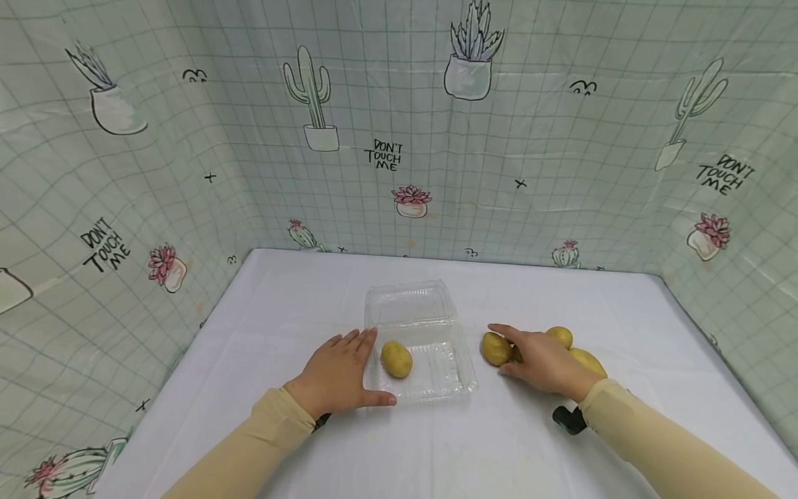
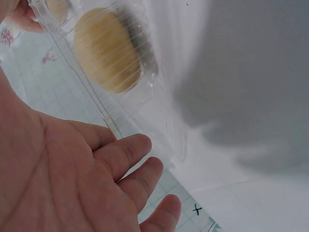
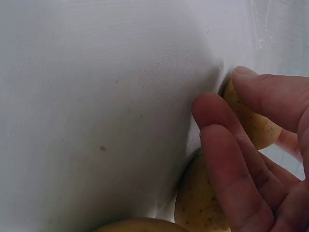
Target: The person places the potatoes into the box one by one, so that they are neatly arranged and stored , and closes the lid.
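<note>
Two bare hands: the left hand [image 1: 341,371] sits at the lower centre of the head view, the right hand [image 1: 541,362] at the lower right, both over the white worktop [image 1: 436,450].
Left grip: released, fingers straight, thumb spread away, resting at the left edge of a clear plastic clamshell container [image 1: 439,396].
Clamshell container: lower centre of the frame, its lid [image 1: 408,305] folded back toward the top of the frame, its base nearer the bottom.
Boxed potato: one yellow-skinned boxed potato [image 1: 397,359] lies in the left part of the base, beside the left hand; the left wrist view shows it at upper left through the ribbed clear plastic.
Right grip: grasping the leftmost loose potato [image 1: 496,348] between thumb and fingers, right of the container; how firmly, I cannot tell.
Other loose potatoes: an upper potato [image 1: 560,337] and a right-hand potato [image 1: 587,361] show past the right hand, both partly covered by it.
Sleeves: a beige left sleeve [image 1: 264,436] enters from the bottom left, a matching right sleeve [image 1: 661,436] from the bottom right; a black device [image 1: 569,420] shows at the right wrist.
Backdrop: grid-patterned cloth [image 1: 530,138] fills the upper frame and both sides, printed with potted cacti and "DON'T TOUCH ME" lettering [image 1: 384,154].
</note>
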The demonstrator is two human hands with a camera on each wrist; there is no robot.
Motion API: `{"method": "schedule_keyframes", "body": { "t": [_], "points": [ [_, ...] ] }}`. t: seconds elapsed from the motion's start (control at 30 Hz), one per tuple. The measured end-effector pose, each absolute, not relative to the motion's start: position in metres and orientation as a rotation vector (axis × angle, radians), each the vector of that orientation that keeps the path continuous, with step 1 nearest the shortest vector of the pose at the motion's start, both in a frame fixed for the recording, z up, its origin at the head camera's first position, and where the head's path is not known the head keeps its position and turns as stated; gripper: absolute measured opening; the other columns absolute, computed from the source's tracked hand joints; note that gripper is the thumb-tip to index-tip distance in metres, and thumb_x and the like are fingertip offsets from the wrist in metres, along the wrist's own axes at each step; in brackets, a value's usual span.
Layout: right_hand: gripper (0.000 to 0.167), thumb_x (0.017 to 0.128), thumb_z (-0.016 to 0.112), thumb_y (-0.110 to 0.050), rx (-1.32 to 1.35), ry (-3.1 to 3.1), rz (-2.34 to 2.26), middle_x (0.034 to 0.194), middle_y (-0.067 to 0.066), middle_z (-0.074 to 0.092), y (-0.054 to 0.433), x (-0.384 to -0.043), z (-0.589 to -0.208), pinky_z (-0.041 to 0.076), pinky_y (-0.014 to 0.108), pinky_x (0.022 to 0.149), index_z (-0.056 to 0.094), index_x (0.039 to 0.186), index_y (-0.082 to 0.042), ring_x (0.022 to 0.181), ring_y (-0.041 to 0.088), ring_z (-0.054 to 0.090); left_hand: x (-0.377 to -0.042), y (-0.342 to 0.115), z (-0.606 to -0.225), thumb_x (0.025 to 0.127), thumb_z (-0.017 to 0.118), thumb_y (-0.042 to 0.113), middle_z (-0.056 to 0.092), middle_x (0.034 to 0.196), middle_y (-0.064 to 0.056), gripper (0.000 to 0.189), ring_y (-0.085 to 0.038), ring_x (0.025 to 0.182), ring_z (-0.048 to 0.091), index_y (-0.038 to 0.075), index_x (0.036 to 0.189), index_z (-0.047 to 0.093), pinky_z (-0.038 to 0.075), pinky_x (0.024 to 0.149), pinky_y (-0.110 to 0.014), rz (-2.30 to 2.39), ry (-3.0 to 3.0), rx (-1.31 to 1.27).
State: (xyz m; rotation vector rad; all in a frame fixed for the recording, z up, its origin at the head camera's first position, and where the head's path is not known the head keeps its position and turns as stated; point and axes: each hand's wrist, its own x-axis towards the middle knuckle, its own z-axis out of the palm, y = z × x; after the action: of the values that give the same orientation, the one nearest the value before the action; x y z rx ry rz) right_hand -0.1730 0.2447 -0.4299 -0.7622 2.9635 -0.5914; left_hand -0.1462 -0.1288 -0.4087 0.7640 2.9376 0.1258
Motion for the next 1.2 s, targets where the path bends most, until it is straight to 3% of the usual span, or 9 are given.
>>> {"method": "schedule_keyframes", "body": {
  "t": [0.17, 0.33, 0.73, 1.2],
  "points": [
    [0.072, 0.082, 0.083, -0.02, -0.741, 2.963, -0.563, 0.109, 0.002, 0.068, 0.2424, -0.1763, -0.4318, 0.05, 0.037, 0.075, 0.051, 0.146, -0.013, 0.078, 0.014, 0.057, -0.1482, -0.1298, -0.4108, 0.077, 0.056, 0.083, 0.037, 0.156, -0.014, 0.117, -0.033, 0.142, 0.035, -0.001, 0.154, 0.031, 0.028, 0.114, -0.05, 0.106, 2.94, 0.771],
    [0.07, 0.081, 0.084, -0.02, -0.783, 2.975, -0.533, 0.118, 0.005, 0.067, 0.2431, -0.1785, -0.432, 0.051, 0.042, 0.082, 0.053, 0.143, -0.011, 0.088, 0.017, 0.06, -0.1484, -0.1304, -0.4119, 0.077, 0.056, 0.084, 0.036, 0.156, -0.015, 0.118, -0.033, 0.143, 0.034, -0.002, 0.154, 0.031, 0.028, 0.114, -0.05, 0.114, 2.937, 0.771],
    [0.069, 0.08, 0.086, -0.024, -0.739, 2.967, -0.502, 0.106, 0.001, 0.068, 0.2394, -0.1789, -0.4277, 0.049, 0.039, 0.075, 0.056, 0.14, -0.009, 0.079, 0.013, 0.055, -0.1463, -0.1301, -0.4084, 0.077, 0.055, 0.084, 0.038, 0.155, -0.016, 0.117, -0.034, 0.142, 0.035, -0.002, 0.154, 0.032, 0.029, 0.114, -0.049, 0.105, 2.94, 0.767],
    [0.072, 0.078, 0.086, -0.024, -0.718, 2.979, -0.467, 0.118, 0.007, 0.069, 0.2392, -0.1802, -0.4319, 0.052, 0.046, 0.084, 0.056, 0.142, -0.011, 0.093, 0.019, 0.063, -0.146, -0.1302, -0.4064, 0.077, 0.055, 0.084, 0.04, 0.154, -0.015, 0.116, -0.033, 0.141, 0.037, -0.002, 0.153, 0.034, 0.03, 0.113, -0.049, 0.101, 2.942, 0.776]
  ]
}}
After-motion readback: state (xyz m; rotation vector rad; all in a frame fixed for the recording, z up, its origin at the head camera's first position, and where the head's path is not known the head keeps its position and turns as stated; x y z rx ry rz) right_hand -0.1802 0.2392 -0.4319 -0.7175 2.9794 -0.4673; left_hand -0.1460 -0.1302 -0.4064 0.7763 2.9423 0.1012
